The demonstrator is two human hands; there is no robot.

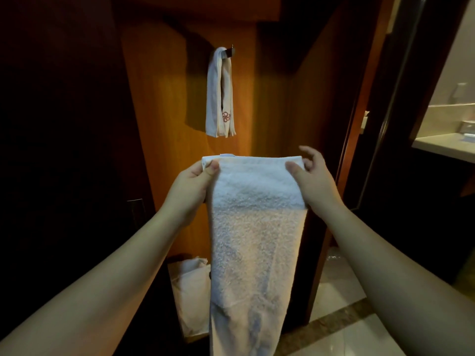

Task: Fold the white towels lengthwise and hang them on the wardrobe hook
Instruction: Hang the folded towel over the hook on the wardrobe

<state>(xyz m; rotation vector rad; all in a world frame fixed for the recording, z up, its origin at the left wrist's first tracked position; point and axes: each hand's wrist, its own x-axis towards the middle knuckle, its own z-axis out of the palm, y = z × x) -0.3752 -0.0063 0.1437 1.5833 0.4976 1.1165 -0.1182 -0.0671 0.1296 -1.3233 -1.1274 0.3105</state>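
Note:
A white towel (253,235) hangs long and narrow in front of me, held up by its top edge. My left hand (192,187) pinches the top left corner with thumb in front. My right hand (312,178) holds the top right corner with the thumb on the front face, its fingers spread behind. Above, a folded white towel (219,93) with a red flower emblem hangs from the dark wardrobe hook (229,52) on the wooden back panel.
White cloth (191,289) lies low on the wardrobe floor behind the held towel. Dark wardrobe sides stand left and right. At the right, a doorway opens on a bathroom counter (444,146) and a pale tiled floor (341,327).

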